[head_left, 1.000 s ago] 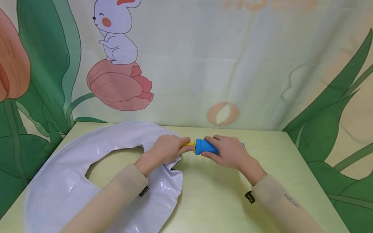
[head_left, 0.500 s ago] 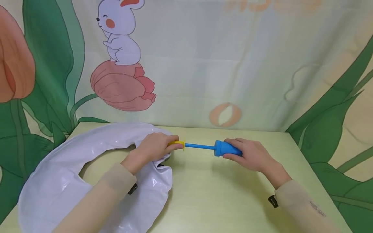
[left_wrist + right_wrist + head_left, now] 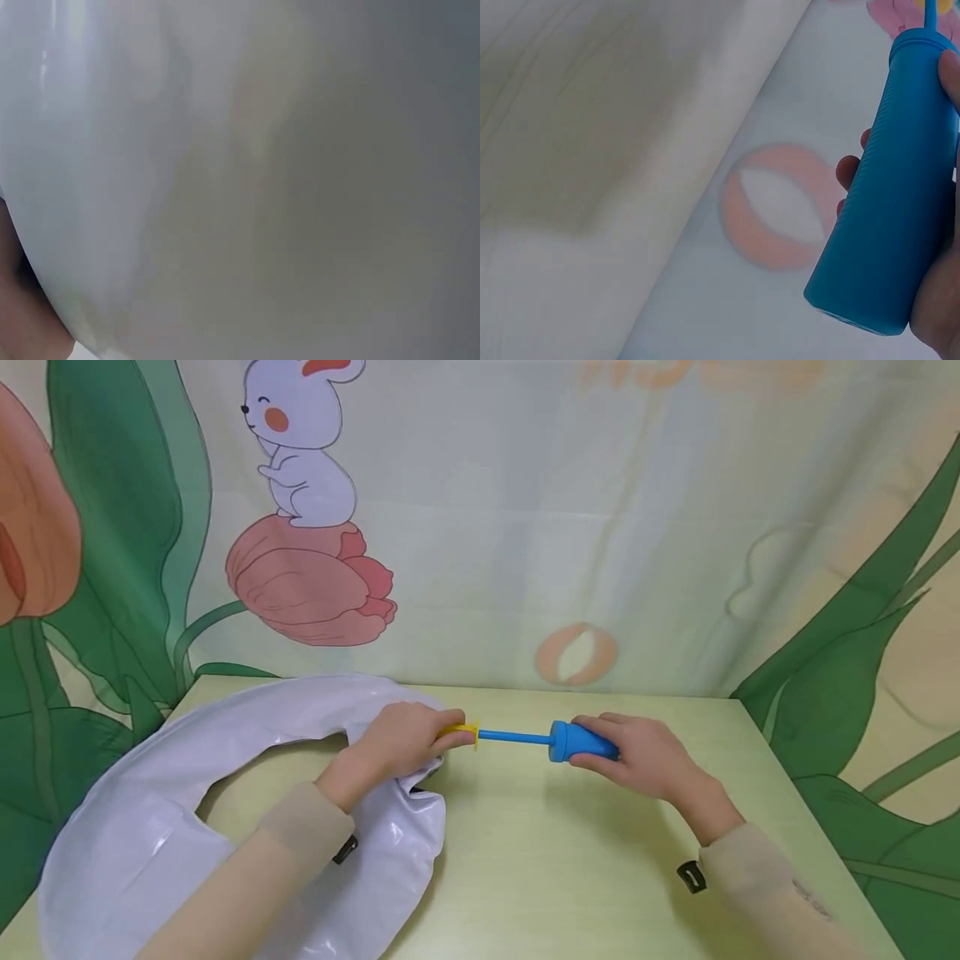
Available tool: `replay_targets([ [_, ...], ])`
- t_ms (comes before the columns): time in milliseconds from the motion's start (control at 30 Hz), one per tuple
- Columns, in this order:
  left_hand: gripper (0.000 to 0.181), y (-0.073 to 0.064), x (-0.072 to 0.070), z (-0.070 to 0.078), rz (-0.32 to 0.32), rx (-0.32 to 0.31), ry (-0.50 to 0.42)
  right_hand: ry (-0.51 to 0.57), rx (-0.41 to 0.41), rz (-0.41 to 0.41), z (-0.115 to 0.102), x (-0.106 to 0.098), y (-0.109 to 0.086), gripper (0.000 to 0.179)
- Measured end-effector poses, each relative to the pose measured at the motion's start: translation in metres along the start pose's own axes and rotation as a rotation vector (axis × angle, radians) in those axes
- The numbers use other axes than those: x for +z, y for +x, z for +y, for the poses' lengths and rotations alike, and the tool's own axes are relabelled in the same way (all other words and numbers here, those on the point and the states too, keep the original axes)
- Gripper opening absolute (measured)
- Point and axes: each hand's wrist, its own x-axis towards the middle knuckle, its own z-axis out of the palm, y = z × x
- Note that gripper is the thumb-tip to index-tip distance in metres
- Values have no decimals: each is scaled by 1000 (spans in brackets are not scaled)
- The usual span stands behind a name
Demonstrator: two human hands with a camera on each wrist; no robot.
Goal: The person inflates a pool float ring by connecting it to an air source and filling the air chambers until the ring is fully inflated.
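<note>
A hand air pump (image 3: 583, 741) with a blue barrel hangs roughly level above the table, its thin blue rod drawn out. My left hand (image 3: 401, 739) grips the yellow handle (image 3: 453, 727) at the rod's end. Around the barrel curl the fingers of my right hand (image 3: 645, 756); the right wrist view shows the ridged barrel (image 3: 892, 187) from its base up. Beneath the left hand and forearm lies a glossy pale inflatable ring (image 3: 112, 835), partly filled and creased at its right side. Its skin (image 3: 225, 187) fills most of the left wrist view. Whether the pump joins the ring is hidden.
The pale yellow-green table (image 3: 540, 877) stretches to the right of the ring. Behind it hangs a printed cloth backdrop (image 3: 480, 568) with a rabbit, tulips and leaves. A black clip (image 3: 692, 877) sits at the right cuff.
A second ago the yellow handle was close against the barrel. The hands have since moved apart, exposing the rod; over the last half second they have come very slightly closer together.
</note>
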Motion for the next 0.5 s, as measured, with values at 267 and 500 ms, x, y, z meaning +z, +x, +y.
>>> replay_targets([
  [267,34,14,6,22,9,22,35,-24,-64,12,-37,11,32,59],
  [500,35,16,12,19,-33,-8,-13,-16,-66,22,-39,15,29,59],
])
